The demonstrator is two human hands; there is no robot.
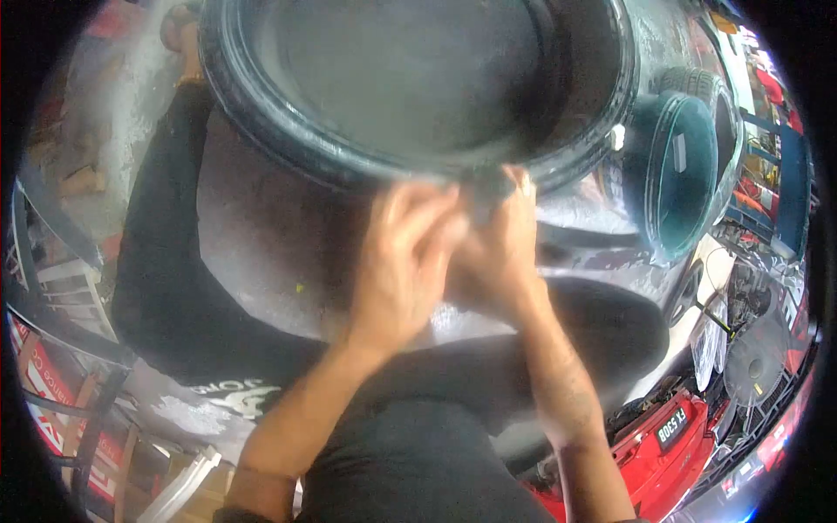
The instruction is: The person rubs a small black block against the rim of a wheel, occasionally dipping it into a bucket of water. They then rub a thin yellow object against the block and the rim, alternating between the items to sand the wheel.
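A large round black tub or ring (305, 144) with a thick rim fills the top middle of the view, its inside grey and blurred. Just below its near rim, my left hand (405, 253) has bent fingers, smeared by motion; whether it holds anything is unclear. To its right, close beside it, my right hand (506, 235) is closed around a small dark object (488, 187) at the rim. What that object is cannot be made out.
A green bucket (689, 174) lies on its side at the right, beside a tyre (697, 83). Red bodywork with a plate (671, 431) is at the lower right. My legs in dark trousers (174, 261) spread around the floor. White slatted racks stand left.
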